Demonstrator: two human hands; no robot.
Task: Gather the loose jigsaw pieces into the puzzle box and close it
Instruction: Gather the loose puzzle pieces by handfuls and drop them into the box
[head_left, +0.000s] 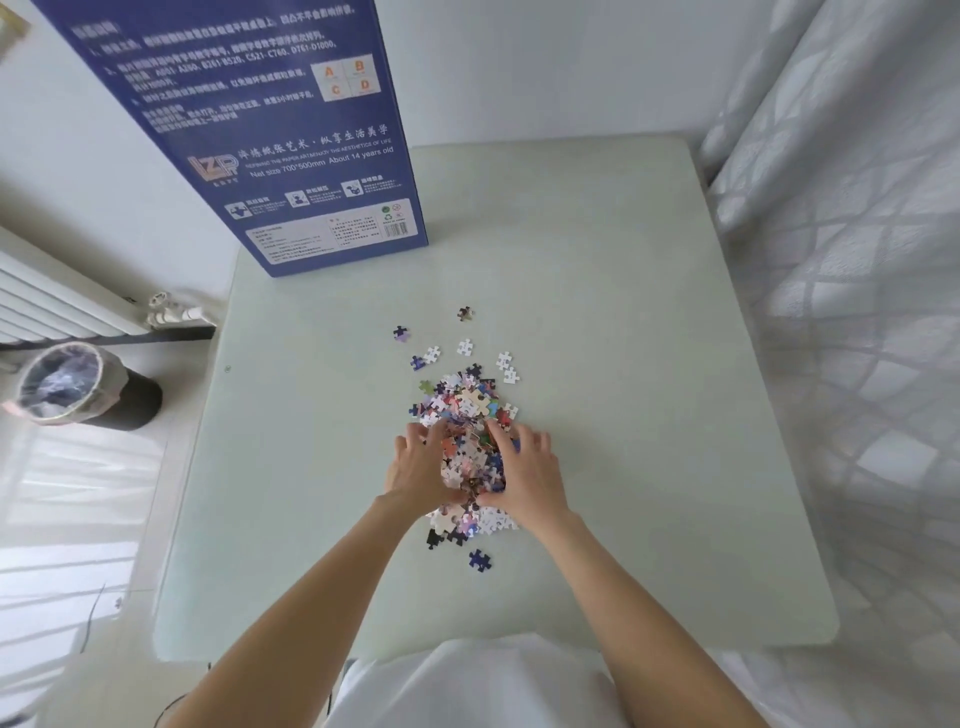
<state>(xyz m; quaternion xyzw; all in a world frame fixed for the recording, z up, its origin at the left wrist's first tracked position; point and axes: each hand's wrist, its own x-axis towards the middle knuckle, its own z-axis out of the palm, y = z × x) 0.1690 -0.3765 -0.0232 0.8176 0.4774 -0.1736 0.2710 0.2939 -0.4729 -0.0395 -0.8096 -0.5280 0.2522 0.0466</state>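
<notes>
A heap of colourful jigsaw pieces (467, 410) lies in the middle of the pale green table (649, 415). My left hand (418, 467) and my right hand (527, 470) cup the near part of the heap from both sides, fingers curled round a bunch of pieces between the palms. Single loose pieces lie scattered beyond the heap (465, 313) and nearer to me (479, 559). The tall blue puzzle box (291, 156) stands upright at the table's far left corner, its printed side facing me; its opening is out of view.
A white curtain (857, 260) hangs along the table's right side. Left of the table stand a white radiator (47, 301) and a lined waste bin (78, 387) on the floor. A white wall lies behind the table.
</notes>
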